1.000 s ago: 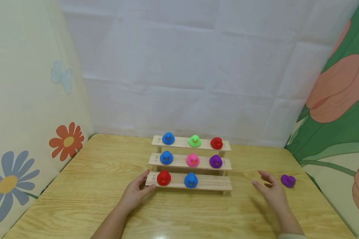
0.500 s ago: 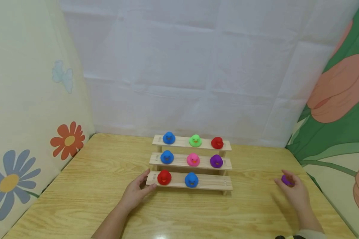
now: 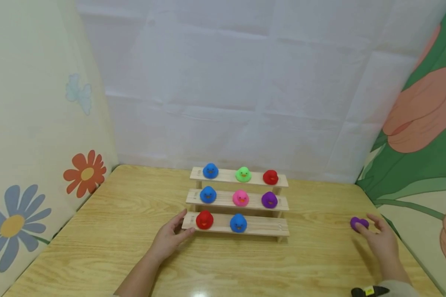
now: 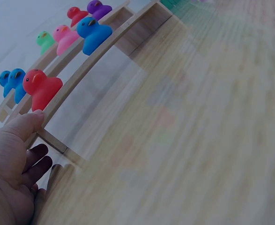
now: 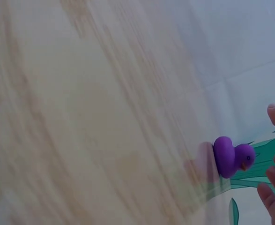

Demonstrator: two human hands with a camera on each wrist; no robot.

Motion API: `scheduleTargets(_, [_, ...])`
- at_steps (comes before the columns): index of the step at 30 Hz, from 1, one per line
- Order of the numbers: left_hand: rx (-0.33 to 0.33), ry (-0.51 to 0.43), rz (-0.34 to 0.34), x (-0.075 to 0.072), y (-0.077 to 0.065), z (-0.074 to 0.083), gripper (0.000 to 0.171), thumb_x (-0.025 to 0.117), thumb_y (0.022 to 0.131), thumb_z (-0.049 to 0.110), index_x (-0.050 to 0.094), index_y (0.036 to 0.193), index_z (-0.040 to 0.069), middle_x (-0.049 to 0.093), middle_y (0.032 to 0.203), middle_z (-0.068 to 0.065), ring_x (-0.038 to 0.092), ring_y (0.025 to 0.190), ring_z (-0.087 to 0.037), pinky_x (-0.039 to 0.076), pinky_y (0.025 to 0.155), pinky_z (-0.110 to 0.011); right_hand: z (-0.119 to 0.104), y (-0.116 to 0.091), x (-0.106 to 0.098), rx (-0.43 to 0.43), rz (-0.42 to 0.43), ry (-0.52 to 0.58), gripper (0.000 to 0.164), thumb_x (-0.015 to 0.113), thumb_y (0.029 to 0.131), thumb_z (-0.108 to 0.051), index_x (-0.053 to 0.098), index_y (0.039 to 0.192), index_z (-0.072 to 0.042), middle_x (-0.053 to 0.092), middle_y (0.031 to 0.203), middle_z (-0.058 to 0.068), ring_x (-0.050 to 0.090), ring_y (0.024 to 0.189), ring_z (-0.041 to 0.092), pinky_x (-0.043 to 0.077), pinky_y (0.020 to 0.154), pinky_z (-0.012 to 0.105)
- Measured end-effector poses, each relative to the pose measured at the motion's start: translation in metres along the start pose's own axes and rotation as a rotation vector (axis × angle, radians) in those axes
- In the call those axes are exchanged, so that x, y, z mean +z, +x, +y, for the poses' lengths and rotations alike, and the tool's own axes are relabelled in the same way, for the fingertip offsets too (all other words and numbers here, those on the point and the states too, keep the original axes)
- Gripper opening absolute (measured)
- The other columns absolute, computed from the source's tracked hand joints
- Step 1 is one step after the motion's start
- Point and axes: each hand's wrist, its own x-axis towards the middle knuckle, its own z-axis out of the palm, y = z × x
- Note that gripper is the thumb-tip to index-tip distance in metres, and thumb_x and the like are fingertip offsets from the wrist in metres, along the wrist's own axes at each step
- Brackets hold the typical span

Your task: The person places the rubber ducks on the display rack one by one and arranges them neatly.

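Observation:
In the head view my left hand [image 3: 169, 237] grips the left end of a three-tier wooden rack [image 3: 262, 226], thumb at the front of the bottom shelf. Beside that thumb sits a red rubber duck [image 4: 42, 87], with a blue rubber duck [image 3: 238, 223] to its right on the same shelf. At the table's right side my right hand [image 3: 384, 241] is spread around a purple rubber duck [image 5: 226, 157]. The right wrist view shows its fingers apart from this duck, which rests on the table.
The middle shelf carries a blue duck [image 3: 208, 194], a pink duck [image 3: 240, 198] and a purple duck [image 3: 269, 200]. Blue, green [image 3: 243, 174] and red ducks stand on the top shelf. A white cloth [image 3: 223, 90] hangs behind the table [image 3: 223, 268]; flowered cloths flank it.
My right hand has moved right across the table, from left of the loose purple duck to around it. The left hand stays at the rack's end.

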Motion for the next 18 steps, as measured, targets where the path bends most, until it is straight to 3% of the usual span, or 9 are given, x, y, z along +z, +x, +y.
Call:
scheduleTargets(8, [0.006,-0.007,0.004,0.001,0.001,-0.001,0.077,0.072,0.090,0.026,0.032,0.151,0.001,0.053,0.141,-0.023,0.040,0.139,-0.041,0.025,0.119,-0.055,0.009,0.006,-0.002,0.019,0.005,-0.005,0.070,0.058,0.097,-0.033,0.029,0.150,0.002,0.013,0.158,0.034,0.015,0.144,0.053,0.020,0.116,0.064])
scheduleTargets(18, [0.003,-0.021,0.008,0.001,0.001,0.000,0.076,0.071,0.090,0.023,0.032,0.151,0.001,0.053,0.140,-0.024,0.041,0.139,-0.040,0.026,0.119,-0.054,0.021,0.013,0.008,0.018,-0.007,-0.013,0.074,0.060,0.097,-0.030,0.023,0.151,0.005,0.018,0.154,0.038,0.017,0.143,0.054,0.018,0.117,0.063])
